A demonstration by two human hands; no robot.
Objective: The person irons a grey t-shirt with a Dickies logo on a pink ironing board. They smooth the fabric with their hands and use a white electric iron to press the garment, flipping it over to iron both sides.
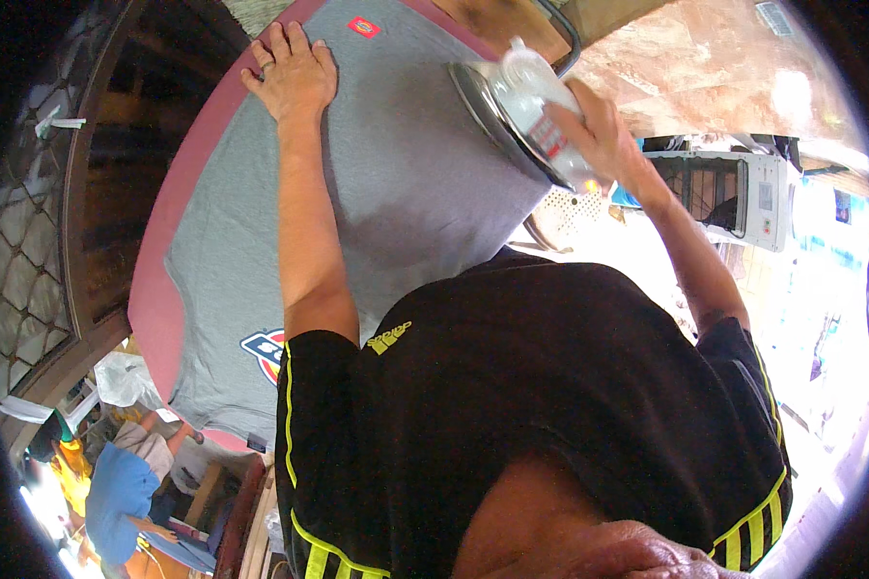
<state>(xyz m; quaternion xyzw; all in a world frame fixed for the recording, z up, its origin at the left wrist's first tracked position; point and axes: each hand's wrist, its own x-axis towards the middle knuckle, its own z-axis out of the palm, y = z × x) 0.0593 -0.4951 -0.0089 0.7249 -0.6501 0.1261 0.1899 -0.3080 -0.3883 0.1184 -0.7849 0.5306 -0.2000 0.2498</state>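
Note:
A grey T-shirt [396, 145] lies spread over a dark pink ironing board [154, 241]. It has a small red tag near its far edge and a colourful print [264, 352] at the lower left. My left hand [294, 72] rests flat on the shirt's far left part, fingers apart. In my right hand [597, 130] is a steam iron [531, 101] with a whitish body and a shiny metal base. My fingers wrap round its handle. The iron is at the shirt's right side, tilted; whether its whole base touches the cloth I cannot tell.
A dark cord [572, 34] curves beyond the iron. To the right stands a white-framed appliance [768, 203], and a perforated pale seat [574, 217] shows below the iron. At the lower left another person in a blue shirt [121, 492] is near a table. A lattice door [29, 241] borders the left.

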